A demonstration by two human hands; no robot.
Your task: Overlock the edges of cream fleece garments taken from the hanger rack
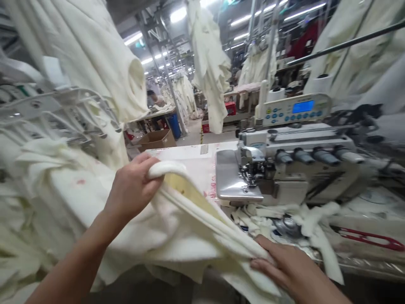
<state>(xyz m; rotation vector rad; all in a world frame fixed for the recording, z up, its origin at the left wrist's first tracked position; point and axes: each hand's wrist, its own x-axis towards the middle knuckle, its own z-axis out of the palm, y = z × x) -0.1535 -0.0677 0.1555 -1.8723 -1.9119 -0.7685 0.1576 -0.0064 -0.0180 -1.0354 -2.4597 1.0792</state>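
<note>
Stretched between my two hands is a cream fabric garment piece (186, 236), its folded edge running from upper left to lower right. My left hand (134, 185) is closed round a rolled part of that edge, over the white table. Lower down, my right hand (278, 264) pinches the same edge between thumb and fingers, in front of the sewing machine. A yellowish inner side shows in the opening between the hands. The overlock sewing machine (253, 164) stands just beyond the fabric, and no cloth lies on its metal plate.
Red thread snips (373, 238) lie at the right beside fabric scraps (325, 236). A control panel with a blue screen (302, 106) tops the machine. Cream garments hang at left, centre and right. A cardboard box (158, 139) stands beyond the table; a person sits farther back.
</note>
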